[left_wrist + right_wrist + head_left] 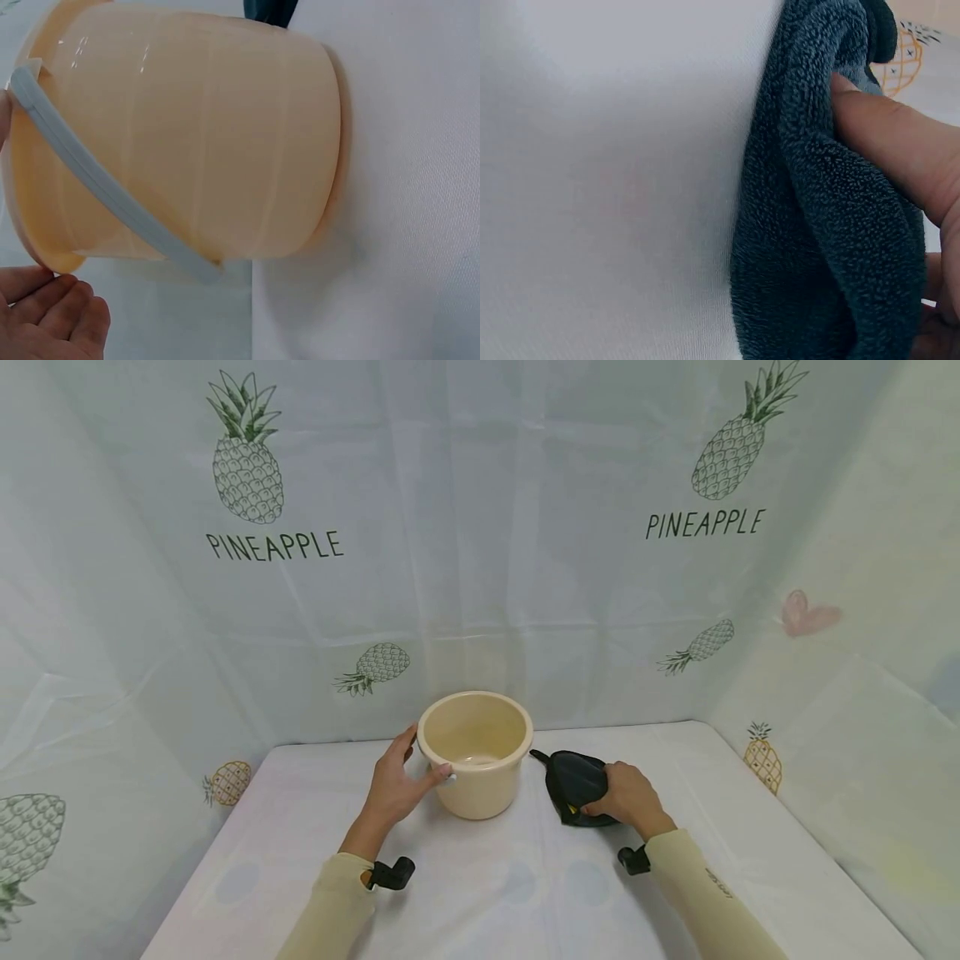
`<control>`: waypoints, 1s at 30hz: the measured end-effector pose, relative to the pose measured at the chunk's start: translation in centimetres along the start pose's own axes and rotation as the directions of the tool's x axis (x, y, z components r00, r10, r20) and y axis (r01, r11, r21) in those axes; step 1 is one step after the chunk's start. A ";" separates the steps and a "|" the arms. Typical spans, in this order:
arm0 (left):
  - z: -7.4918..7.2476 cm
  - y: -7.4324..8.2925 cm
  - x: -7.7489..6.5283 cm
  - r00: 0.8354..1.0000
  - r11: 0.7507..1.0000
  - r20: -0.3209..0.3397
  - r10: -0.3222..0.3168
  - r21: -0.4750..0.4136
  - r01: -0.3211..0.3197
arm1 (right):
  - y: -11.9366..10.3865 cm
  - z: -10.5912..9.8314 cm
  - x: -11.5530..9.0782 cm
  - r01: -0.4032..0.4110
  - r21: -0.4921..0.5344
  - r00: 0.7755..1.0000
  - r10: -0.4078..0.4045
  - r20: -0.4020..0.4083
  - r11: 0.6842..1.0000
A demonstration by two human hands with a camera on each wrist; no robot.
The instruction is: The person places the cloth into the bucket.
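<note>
A cream plastic bucket stands upright at the back of the table, its mouth facing up. My left hand grips its rim from the left, thumb at the front and fingers around the side. In the left wrist view, the bucket's pale grey handle hangs down against the wall. To the right, my right hand holds a dark terry-cloth towel bunched on the table. The right wrist view has the thumb pressed into the towel's fold, other fingers partly hidden behind it. A small yellow patch shows on the towel.
A white cloth covers the table. Pineapple-printed curtains hang right behind the table and along both sides. Each wrist wears a small black camera mount, such as the left mount.
</note>
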State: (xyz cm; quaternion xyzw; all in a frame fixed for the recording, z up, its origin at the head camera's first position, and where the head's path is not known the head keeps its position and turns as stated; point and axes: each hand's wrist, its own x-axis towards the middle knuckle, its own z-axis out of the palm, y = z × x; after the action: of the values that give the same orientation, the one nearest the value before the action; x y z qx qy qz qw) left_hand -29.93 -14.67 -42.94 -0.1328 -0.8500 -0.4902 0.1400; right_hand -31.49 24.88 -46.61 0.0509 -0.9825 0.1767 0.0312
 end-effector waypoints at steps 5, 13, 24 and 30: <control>0.0 0.1 0.0 1.000 1.000 -0.007 0.000 -0.008 0.000 | -0.4 0.0 0.1 0.002 0.013 1.000 -0.002 -0.014 1.000; 0.0 0.2 -0.2 1.000 0.999 -0.010 -0.009 -0.031 0.009 | -0.5 0.2 0.1 0.013 0.050 0.998 -0.010 -0.061 0.999; 0.2 0.1 -0.2 1.000 0.999 -0.019 0.007 -0.051 -0.008 | -0.4 0.0 0.1 0.016 0.113 0.995 -0.005 -0.099 0.994; 0.1 0.0 -0.2 1.000 0.999 -0.018 0.002 -0.053 -0.003 | -0.7 -0.8 0.2 0.007 0.173 0.992 0.015 -0.124 0.985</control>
State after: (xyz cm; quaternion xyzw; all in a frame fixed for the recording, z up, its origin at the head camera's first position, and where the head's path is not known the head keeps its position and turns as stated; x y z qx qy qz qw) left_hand -29.78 -14.63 -43.04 -0.1330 -0.8353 -0.5135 0.1448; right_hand -31.60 24.47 -45.61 0.0403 -0.9596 0.2642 0.0879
